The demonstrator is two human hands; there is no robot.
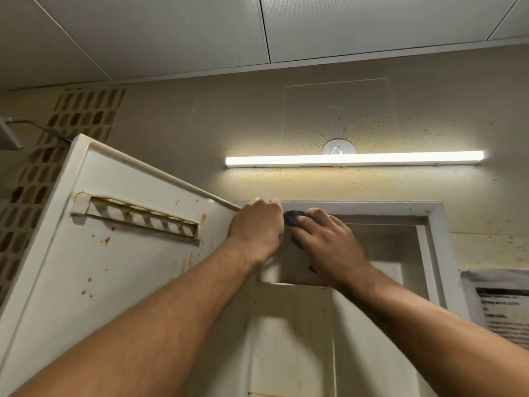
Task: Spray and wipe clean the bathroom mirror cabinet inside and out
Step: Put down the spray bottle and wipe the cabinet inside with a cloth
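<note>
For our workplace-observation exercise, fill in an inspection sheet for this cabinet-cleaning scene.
Surface: cream inner face of the open cabinet door, with rust-brown spots.
Job's things: dark crumpled cloth at the white cabinet frame's top edge; no spray bottle seen.
Clutter: stained slotted holder on the door.
Grippers: left hand fisted at the door's top corner; right hand pressing the cloth.
Cables: grey cable, upper left.
Surroundings: lit tube light, speckled beige wall, printed paper notice.

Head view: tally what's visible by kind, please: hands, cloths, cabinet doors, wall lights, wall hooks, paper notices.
Hands: 2, left hand and right hand
Dark cloth: 1, under the right hand
Open cabinet door: 1
Lit tube light: 1
Wall hook: 1
Paper notice: 1
Total: 7
</note>
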